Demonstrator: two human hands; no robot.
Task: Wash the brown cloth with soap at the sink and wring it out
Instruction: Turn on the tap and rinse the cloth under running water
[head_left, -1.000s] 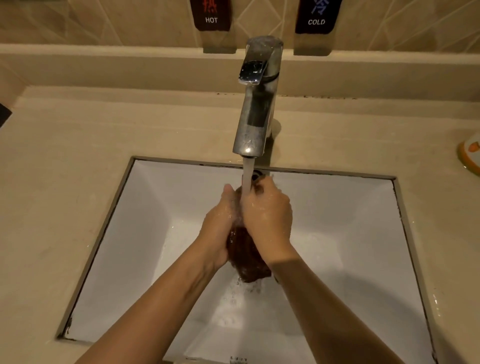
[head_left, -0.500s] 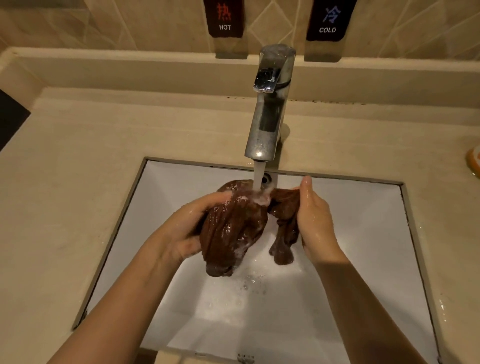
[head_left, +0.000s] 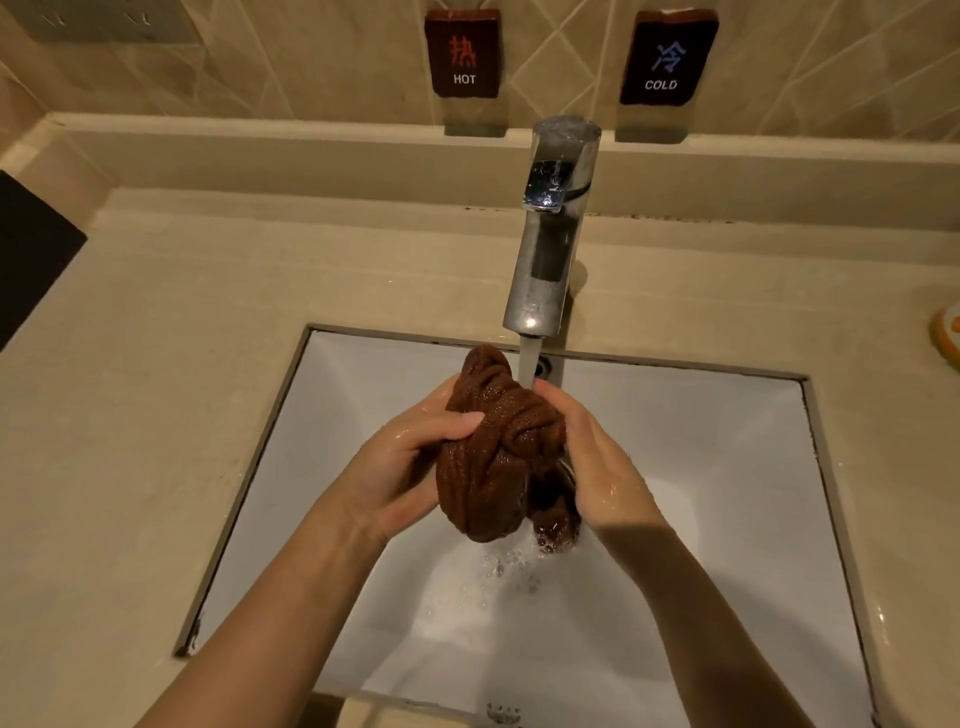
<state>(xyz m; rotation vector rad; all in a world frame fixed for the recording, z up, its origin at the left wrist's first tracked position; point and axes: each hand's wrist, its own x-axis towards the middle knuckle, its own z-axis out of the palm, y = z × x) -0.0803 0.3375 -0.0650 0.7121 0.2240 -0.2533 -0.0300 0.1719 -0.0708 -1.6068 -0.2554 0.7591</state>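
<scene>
Under the tap (head_left: 545, 260): brown cloth (head_left: 493, 457), bunched, long axis near-to-far.
Your left hand (head_left: 400, 473): grips its left side.
Your right hand (head_left: 597, 467): grips its right.

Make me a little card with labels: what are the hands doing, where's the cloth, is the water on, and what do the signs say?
hands: left hand and right hand both grip the brown cloth, one on each side
cloth: bunched up, wet, held above the sink
water: on, running from the tap to the cloth's top
signs: HOT sign and COLD sign, on the wall behind the tap
</scene>
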